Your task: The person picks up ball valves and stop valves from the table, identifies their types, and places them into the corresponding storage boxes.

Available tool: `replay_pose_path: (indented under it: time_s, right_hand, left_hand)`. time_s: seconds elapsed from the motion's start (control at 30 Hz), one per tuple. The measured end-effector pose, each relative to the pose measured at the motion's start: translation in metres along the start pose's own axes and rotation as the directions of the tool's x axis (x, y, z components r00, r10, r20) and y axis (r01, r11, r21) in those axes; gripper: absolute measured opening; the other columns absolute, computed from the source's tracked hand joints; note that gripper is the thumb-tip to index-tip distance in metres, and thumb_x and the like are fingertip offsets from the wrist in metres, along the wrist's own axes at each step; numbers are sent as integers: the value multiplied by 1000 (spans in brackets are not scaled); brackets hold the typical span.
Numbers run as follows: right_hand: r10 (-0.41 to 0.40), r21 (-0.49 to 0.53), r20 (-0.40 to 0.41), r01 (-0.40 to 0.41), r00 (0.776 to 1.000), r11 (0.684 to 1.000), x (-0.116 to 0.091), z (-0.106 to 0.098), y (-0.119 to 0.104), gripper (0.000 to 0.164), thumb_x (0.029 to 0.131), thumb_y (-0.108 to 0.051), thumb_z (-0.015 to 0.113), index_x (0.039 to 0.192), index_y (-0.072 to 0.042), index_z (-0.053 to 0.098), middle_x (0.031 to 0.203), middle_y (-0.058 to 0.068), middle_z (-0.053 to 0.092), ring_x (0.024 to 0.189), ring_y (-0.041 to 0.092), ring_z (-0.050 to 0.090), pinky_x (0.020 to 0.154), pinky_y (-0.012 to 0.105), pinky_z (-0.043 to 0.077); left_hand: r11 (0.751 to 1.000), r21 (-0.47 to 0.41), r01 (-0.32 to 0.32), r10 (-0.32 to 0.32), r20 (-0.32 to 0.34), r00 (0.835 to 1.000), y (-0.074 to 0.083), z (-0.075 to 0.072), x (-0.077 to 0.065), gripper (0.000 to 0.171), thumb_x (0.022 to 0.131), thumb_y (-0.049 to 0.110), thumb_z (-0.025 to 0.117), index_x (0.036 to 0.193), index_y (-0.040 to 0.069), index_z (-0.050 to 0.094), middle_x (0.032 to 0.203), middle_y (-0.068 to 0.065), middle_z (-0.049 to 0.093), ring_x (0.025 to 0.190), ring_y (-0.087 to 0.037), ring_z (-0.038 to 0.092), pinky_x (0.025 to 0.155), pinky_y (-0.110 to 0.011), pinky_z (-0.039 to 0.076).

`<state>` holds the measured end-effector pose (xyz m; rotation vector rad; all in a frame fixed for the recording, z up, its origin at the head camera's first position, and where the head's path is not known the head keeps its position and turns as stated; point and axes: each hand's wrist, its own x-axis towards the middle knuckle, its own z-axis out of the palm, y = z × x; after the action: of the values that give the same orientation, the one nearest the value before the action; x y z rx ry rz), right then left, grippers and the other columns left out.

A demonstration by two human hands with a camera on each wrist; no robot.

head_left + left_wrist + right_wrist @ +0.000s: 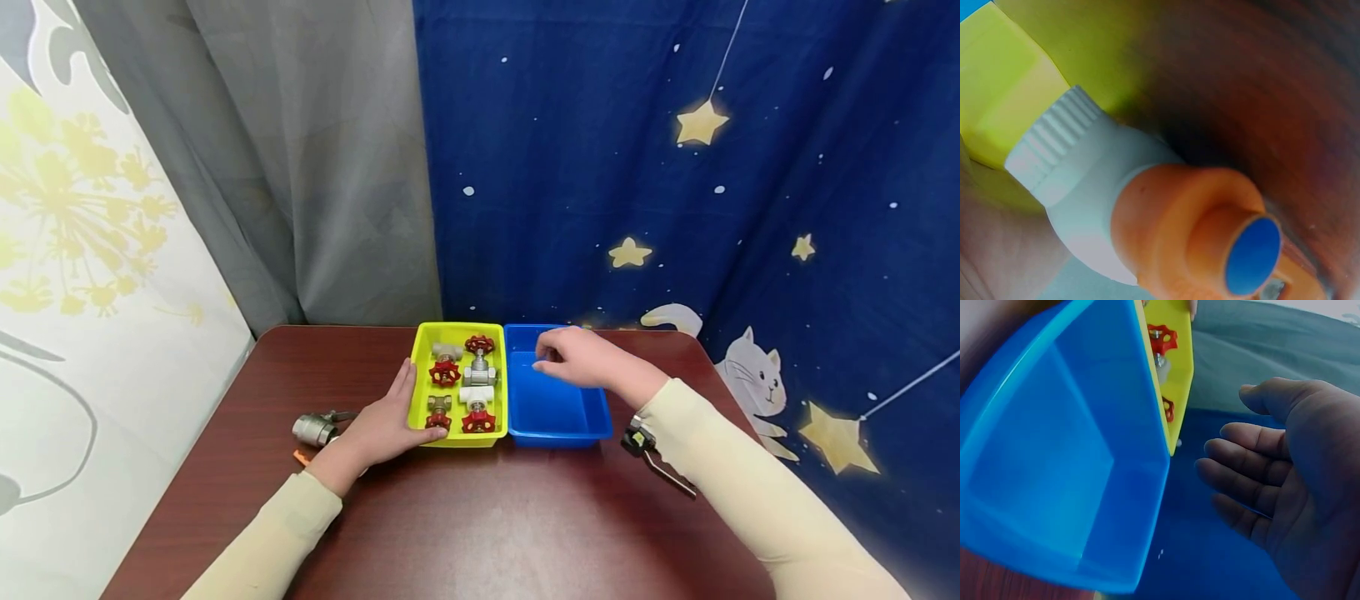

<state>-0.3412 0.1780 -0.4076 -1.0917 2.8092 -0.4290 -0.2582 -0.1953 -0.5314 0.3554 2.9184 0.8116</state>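
My left hand (pixel 384 425) lies along the left side of the yellow bin (pixel 465 442), its fingers straight against the wall and the thumb at the front rim. Inside that bin are several valves with red handwheels, among them a white one (pixel 477 398), a brass one (pixel 439 406) and a silver metal one (pixel 480 375). Over the blue bin (pixel 558 439) hovers my right hand (pixel 581 357), with nothing in it. In the right wrist view its fingers (pixel 1241 465) are loosely bent and the palm shows. The blue bin holds nothing.
Left of the yellow bin, a metal ball valve (pixel 313 429) lies on the wooden table (pixel 487 525). Beside my left wrist is a white plastic fitting (pixel 1097 187) with an orange end (pixel 1179 225). Curtains (pixel 540 167) hang behind the table.
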Motion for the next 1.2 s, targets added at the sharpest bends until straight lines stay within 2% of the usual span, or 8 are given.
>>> replay_pose_path:
  time_s: [0.43,0.57,0.73,0.97,1.2]
  right_hand:
    - [68,56,-65,-64,996,996,-46,-10,30,14,106,-26,78,109,-12,75,93,-5,70,83,14,64,78,38,57]
    - [80,58,-85,-76,993,995,-58,-8,40,16,106,-25,79,108,-10,74,93,-5,70,85,13,64,80,40,57]
    - [145,89,-86,-138,986,987,-75,-4,49,21,106,-27,78,113,-7,73,98,-2,71,90,16,65,84,41,58]
    - [193,90,-105,-184,976,979,-98,3,58,27,104,-25,80,116,-3,71,105,4,70,96,26,68,88,48,59]
    - [270,74,-77,-265,960,961,-115,9,61,36,103,-31,81,122,-2,70,113,13,68,103,32,68,92,53,60]
  left_hand:
    - [1000,-8,1,-1,-2,1000,3,-2,-2,139,86,83,75,179,11,1,187,-9,-3,119,-33,69,99,-52,59]
    - [1000,-10,5,-5,-1,1000,2,-1,-1,139,86,83,75,179,12,0,187,-7,-4,119,-32,69,99,-52,59]
    - [1000,-8,0,0,-6,1000,1,0,-1,139,86,83,76,179,12,0,187,-8,-3,117,-32,70,97,-52,60]
    - [1000,-6,-6,6,-6,1000,0,1,0,139,86,82,77,179,11,0,186,-9,-3,120,-33,69,98,-52,60]
    - [1000,-17,-3,3,2,1000,0,-1,0,141,85,85,75,179,12,-2,187,-7,-5,118,-32,70,98,-51,60]
